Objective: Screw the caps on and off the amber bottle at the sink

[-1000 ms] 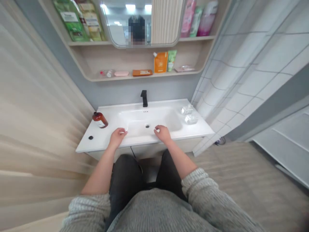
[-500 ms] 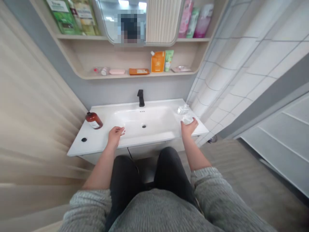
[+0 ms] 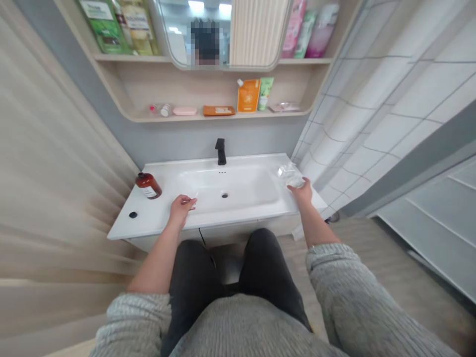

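There's a small see-through container [image 3: 296, 182] right of center, about halfway down the frame. It's clear with some whitish glare, kinda low and squat, gripped from its near side and partly covered, so I can't really make out what's inside. Then there's a skinny white stick [image 3: 197, 194] left of center, also around mid-height, pinched low with its tip poking toward the top.

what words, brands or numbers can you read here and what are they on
Nothing is legible with certainty.
Brown bottle: white label, print too small.
Green bottle: label too blurred.
Yellow bottle: label too blurred.
Orange pouch: print too blurred.
Flat orange pack: print too small.
Lower-shelf green tube: print too small.
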Available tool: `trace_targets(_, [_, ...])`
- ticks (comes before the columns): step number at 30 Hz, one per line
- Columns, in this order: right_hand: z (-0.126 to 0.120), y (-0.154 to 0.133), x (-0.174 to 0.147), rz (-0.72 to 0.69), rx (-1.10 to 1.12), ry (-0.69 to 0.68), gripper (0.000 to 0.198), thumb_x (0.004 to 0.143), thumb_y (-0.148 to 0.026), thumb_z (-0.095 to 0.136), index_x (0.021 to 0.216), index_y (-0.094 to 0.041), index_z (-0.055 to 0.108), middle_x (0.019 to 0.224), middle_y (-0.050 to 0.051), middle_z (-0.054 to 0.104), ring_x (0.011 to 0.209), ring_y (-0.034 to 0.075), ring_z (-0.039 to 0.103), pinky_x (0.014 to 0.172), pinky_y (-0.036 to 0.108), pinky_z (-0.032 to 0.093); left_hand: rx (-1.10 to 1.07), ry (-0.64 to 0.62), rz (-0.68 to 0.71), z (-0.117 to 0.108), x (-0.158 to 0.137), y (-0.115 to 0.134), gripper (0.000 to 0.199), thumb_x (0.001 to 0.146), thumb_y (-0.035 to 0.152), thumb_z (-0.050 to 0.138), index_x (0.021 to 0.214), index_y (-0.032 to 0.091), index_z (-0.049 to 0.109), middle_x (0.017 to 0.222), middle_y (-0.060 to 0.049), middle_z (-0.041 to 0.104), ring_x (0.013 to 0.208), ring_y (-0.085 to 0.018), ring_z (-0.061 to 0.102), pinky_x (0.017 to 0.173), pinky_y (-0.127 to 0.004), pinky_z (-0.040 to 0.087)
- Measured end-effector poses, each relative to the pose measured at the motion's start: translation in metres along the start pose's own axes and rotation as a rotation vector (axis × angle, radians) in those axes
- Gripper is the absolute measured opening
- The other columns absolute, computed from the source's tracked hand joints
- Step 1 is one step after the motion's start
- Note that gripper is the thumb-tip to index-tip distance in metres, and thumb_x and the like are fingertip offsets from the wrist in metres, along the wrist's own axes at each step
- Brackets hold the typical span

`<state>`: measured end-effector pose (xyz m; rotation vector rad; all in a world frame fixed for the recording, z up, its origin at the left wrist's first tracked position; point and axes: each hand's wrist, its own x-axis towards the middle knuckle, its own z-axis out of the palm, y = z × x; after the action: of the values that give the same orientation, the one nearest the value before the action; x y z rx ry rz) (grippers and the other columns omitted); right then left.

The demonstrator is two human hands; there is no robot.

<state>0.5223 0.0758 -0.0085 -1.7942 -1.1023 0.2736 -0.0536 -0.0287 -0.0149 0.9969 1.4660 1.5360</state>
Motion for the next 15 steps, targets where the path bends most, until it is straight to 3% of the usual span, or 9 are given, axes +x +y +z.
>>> trace_targets(2, [-0.001, -0.001, -0.002, 0.059, -0.028, -0.013, 0.075, 0.074, -0.046, 0.092, 0.138, -0.022, 0.062, 0.123, 0.018, 0.076, 0.115, 0.038, 0.072, 0.105, 0.055, 0.053, 0.004, -0.009, -0.004, -0.001, -0.002, 0.002, 0.068, 0.052, 0.065, 0.103, 0.084, 0.023, 0.060, 0.083, -0.002, 0.069, 0.082, -0.022, 0.073, 0.068, -0.035, 0.062])
trace_targets(8, [0.010, -0.020, -0.033, -0.035, 0.048, -0.112, 0.075, 0.074, -0.050, 0.094, 0.136, -0.021, 0.062, 0.120, 0.017, 0.079, 0.103, 0.031, 0.072, 0.097, 0.047, 0.056, 0.063, -0.050, 0.046, -0.003, -0.004, 0.003, 0.063, 0.054, 0.064, 0.103, 0.080, 0.023, 0.062, 0.079, -0.001, 0.068, 0.075, -0.019, 0.067, 0.072, -0.034, 0.055])
trace_targets(12, [0.042, -0.053, -0.072, -0.138, 0.140, -0.256, 0.082, 0.069, -0.061, 0.097, 0.134, -0.023, 0.063, 0.113, 0.011, 0.080, 0.102, 0.031, 0.074, 0.094, 0.046, 0.062, 0.051, -0.058, 0.059, -0.004, -0.003, 0.002, 0.058, 0.056, 0.059, 0.103, 0.085, 0.023, 0.068, 0.078, 0.000, 0.069, 0.073, -0.017, 0.064, 0.074, -0.033, 0.051])
trace_targets(15, [0.077, -0.084, -0.106, -0.217, 0.183, -0.394, 0.085, 0.062, -0.060, 0.100, 0.131, -0.024, 0.065, 0.122, 0.011, 0.079, 0.104, 0.032, 0.075, 0.099, 0.048, 0.063, 0.034, -0.047, 0.055, -0.005, -0.004, 0.002, 0.058, 0.054, 0.057, 0.103, 0.089, 0.022, 0.073, 0.078, 0.000, 0.070, 0.075, -0.018, 0.064, 0.077, -0.034, 0.052])
